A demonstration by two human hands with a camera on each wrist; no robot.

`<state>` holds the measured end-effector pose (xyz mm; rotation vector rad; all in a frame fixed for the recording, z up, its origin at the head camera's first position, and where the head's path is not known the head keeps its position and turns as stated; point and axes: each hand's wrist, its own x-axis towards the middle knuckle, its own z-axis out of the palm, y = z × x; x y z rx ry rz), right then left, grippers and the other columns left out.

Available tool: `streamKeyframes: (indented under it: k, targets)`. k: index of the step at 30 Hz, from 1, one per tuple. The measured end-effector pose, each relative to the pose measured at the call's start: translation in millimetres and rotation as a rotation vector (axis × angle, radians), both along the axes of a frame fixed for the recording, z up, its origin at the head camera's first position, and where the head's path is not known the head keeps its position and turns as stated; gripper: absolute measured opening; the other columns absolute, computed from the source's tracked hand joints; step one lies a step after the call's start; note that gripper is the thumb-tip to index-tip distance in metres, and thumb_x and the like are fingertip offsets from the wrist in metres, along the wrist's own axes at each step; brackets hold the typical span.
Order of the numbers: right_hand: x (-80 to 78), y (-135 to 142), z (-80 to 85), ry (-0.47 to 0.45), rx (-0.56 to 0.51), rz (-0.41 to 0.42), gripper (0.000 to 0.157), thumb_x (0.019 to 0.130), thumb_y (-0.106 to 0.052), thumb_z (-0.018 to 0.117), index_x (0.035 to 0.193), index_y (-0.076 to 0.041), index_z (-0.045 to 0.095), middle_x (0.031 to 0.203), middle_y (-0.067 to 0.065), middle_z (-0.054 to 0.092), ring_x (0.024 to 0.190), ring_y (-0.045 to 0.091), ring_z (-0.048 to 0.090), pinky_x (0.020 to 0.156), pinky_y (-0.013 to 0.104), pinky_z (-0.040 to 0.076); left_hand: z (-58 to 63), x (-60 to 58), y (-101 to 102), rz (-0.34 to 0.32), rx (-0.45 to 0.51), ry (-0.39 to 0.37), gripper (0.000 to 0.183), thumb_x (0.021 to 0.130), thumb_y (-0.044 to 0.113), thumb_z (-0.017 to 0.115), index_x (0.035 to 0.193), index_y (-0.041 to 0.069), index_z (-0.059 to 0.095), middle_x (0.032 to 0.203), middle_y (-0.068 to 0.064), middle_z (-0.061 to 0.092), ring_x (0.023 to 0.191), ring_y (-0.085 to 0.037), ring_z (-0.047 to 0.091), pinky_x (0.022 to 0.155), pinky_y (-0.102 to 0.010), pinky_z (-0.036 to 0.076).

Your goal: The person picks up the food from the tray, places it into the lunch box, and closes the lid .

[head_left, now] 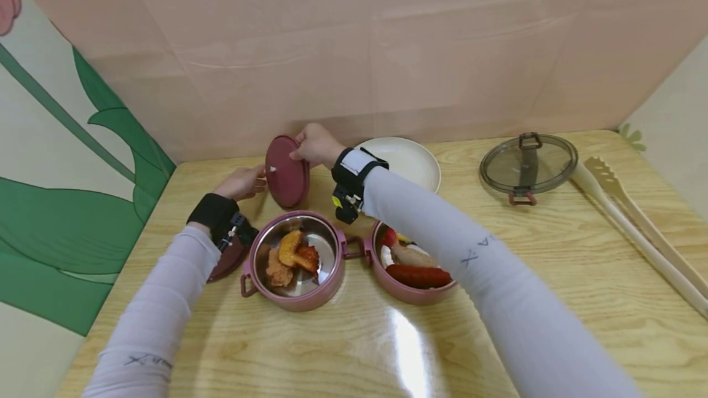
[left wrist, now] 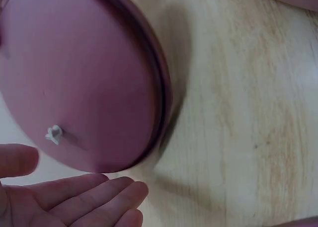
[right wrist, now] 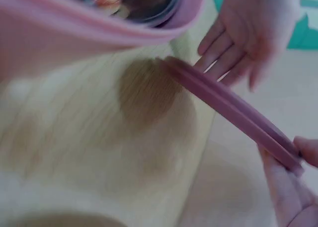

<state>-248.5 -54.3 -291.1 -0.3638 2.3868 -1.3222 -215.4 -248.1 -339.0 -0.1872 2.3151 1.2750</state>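
My right hand (head_left: 321,145) pinches a round maroon pot lid (head_left: 286,171) by its edge, thumb on one face and fingers behind. The lid is tipped up on edge behind the left pot, a small white knot on its face. My left hand (head_left: 243,183) is at the lid's left side. In the left wrist view its straight, relaxed fingers (left wrist: 94,199) lie just below the lid's rim, palm up. Nearest in front is a pink pot (head_left: 326,296) with a golden-brown chicken wing (head_left: 290,250) and other food pieces inside.
Beside it, a second pink pot (head_left: 398,290) holds a red sausage (head_left: 418,276) and other food, partly under my right forearm. Another maroon lid (head_left: 229,263) lies left. Behind are a white plate (head_left: 406,161), a glass lid (head_left: 528,167) and beige tongs (head_left: 636,220) at right.
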Motion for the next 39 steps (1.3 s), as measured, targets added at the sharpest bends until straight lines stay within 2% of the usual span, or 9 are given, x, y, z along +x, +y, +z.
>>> streamKeyframes:
  k: [3,7,10,14,18,25,31,35,39]
  targets:
    - [2.8,1.6,3.5,0.217,0.133,0.099,0.031,0.090,-0.008,0.067,0.118,0.005,0.060,0.098,0.010,0.063,0.086,0.016,0.058,0.077,0.023,0.051,-27.4,-21.1,-24.2,0.006,0.070,0.020,0.080,0.103,0.052,0.010,0.147,-0.013,0.025,0.144,-0.031,0.039,0.133,-0.038,0.043,0.114,-0.051,0.030]
    - [7.2,3.0,4.9,0.396,0.218,0.207,0.033,0.092,-0.011,0.066,0.120,0.002,0.058,0.109,0.015,0.067,0.099,0.022,0.062,0.085,0.028,0.050,-76.3,-63.5,-72.2,-0.013,0.334,0.015,0.088,0.096,0.067,0.023,0.139,-0.006,0.046,0.126,-0.023,0.062,0.113,-0.030,0.063,0.100,-0.041,0.048]
    - [10.7,3.7,4.2,0.501,0.243,0.288,0.028,0.093,-0.012,0.064,0.117,0.001,0.058,0.105,0.013,0.069,0.094,0.022,0.065,0.082,0.030,0.052,-63.7,-56.6,-70.5,-0.010,0.417,-0.020,0.087,0.097,0.066,0.021,0.139,-0.006,0.045,0.125,-0.022,0.062,0.110,-0.025,0.066,0.095,-0.035,0.051]
    - [14.1,5.2,1.9,0.676,0.336,0.396,0.024,0.095,-0.013,0.063,0.116,-0.003,0.058,0.103,0.010,0.069,0.093,0.022,0.065,0.082,0.034,0.052,-11.1,-15.2,-34.1,0.052,0.313,-0.036,0.086,0.100,0.056,0.002,0.148,-0.011,0.023,0.143,-0.027,0.039,0.106,-0.013,0.066,0.099,-0.033,0.046]
    - [17.0,8.5,-0.7,0.845,0.461,0.498,0.021,0.096,-0.013,0.060,0.116,-0.006,0.056,0.100,0.009,0.070,0.092,0.026,0.067,0.080,0.039,0.054,13.5,4.1,-21.0,0.078,0.322,-0.061,0.079,0.102,0.051,0.002,0.150,-0.011,0.015,0.148,-0.027,0.025,0.106,-0.010,0.065,0.101,-0.032,0.043]
    - [21.0,17.2,-9.0,1.170,0.548,0.660,0.020,0.098,-0.004,0.051,0.118,-0.007,0.054,0.106,0.006,0.071,0.078,0.024,0.067,0.067,0.038,0.056,16.5,10.8,-21.8,0.055,0.286,-0.012,0.073,0.104,0.051,0.016,0.143,-0.007,0.036,0.141,-0.026,0.040,0.136,-0.036,0.037,0.117,-0.047,0.027]
    - [22.2,22.9,-14.8,1.303,0.529,0.717,0.026,0.095,0.003,0.049,0.119,-0.007,0.057,0.102,0.004,0.072,0.072,0.019,0.065,0.058,0.034,0.052,13.7,11.5,-25.4,0.148,0.315,-0.003,0.036,0.103,0.041,0.039,0.101,0.011,0.060,0.086,0.000,0.075,0.093,-0.012,0.071,0.099,-0.035,0.050]
    - [22.6,25.4,-17.1,1.355,0.500,0.733,0.022,0.095,0.003,0.047,0.113,-0.007,0.056,0.090,0.002,0.069,0.069,0.018,0.061,0.057,0.032,0.049,13.1,11.7,-25.9,0.186,0.319,0.012,0.031,0.103,0.035,0.043,0.096,0.009,0.057,0.066,0.006,0.071,0.068,-0.004,0.069,0.068,-0.020,0.055]
    - [23.9,27.1,-19.0,1.377,0.517,0.746,0.020,0.095,0.003,0.048,0.111,-0.006,0.056,0.096,0.003,0.069,0.076,0.018,0.063,0.064,0.031,0.052,14.0,12.5,-25.7,0.233,0.310,0.027,0.034,0.102,0.031,0.047,0.078,0.012,0.062,0.058,0.007,0.067,0.056,-0.002,0.063,0.057,-0.018,0.050]
